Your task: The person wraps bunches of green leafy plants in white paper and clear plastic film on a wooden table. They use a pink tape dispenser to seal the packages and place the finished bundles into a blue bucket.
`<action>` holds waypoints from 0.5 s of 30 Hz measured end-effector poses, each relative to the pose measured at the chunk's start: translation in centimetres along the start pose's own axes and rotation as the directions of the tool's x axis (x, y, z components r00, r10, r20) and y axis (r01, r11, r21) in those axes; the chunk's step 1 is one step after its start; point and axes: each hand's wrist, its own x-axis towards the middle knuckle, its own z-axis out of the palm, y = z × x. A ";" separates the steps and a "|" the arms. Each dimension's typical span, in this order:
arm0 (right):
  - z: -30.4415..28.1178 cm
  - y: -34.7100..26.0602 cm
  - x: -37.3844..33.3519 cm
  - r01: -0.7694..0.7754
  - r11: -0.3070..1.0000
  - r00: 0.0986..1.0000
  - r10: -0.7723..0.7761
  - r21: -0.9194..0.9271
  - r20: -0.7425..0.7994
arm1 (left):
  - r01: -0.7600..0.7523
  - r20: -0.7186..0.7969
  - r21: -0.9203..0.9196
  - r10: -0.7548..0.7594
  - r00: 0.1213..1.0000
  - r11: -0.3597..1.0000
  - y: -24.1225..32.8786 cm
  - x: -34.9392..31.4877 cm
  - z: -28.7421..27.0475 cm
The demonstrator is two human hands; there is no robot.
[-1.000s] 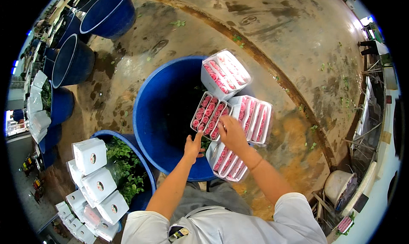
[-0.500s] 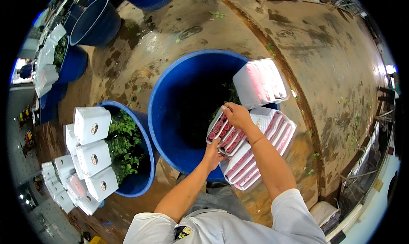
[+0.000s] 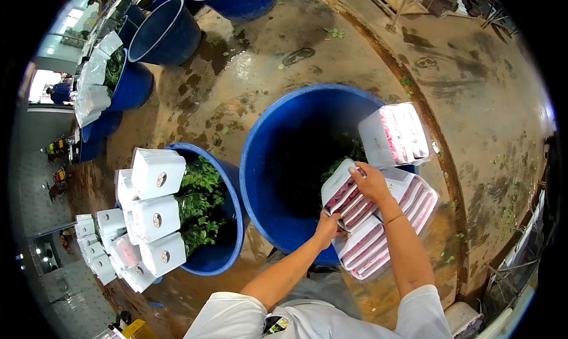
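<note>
A bundle of pink roses in a white wrapper (image 3: 339,178) is between my hands at the right side of a big blue tub (image 3: 251,204). My left hand (image 3: 326,230) grips its near lower edge. The fingers of my right hand (image 3: 368,182) are closed on its far right edge. Several more white-wrapped rose bundles (image 3: 374,251) lean over the tub's near right rim, right beside the held one. Another wrapped bundle (image 3: 384,136) stands at the far right rim. Green leaves (image 3: 346,155) show inside the tub; its bottom is dark.
To the left, a second blue tub (image 3: 238,235) holds leafy stems (image 3: 204,206) with white-wrapped heads (image 3: 157,176) hanging out over its left side. More blue tubs (image 3: 165,34) stand at the far left. A brown groove (image 3: 393,58) runs along the wet, leaf-strewn floor at right.
The whole view has shifted, so the tubs and hands appear farther right. The held bundle is tilted more, showing more of its white wrapper and less of the rose heads. Both hands keep their grip.
</note>
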 end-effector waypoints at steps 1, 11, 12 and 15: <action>0.0 0.1 -0.1 -0.011 1.000 1.000 0.011 0.004 0.017 | -0.006 -0.023 0.040 0.007 1.000 0.999 -0.1 0.2 0.0; -3.1 -3.3 -5.2 -0.021 0.999 0.974 0.031 0.050 -0.226 | -0.111 0.109 0.017 0.109 0.988 0.994 -0.2 0.7 -0.1; -3.0 -3.3 -6.8 -0.125 0.985 0.964 0.149 0.122 -0.220 | -0.145 0.104 0.043 0.140 0.985 0.988 -1.6 1.8 -1.6; -4.8 -4.8 -12.4 -0.199 0.812 0.921 0.347 0.549 -0.178 | -0.243 -0.145 0.412 0.326 0.934 0.878 -2.9 2.0 -1.9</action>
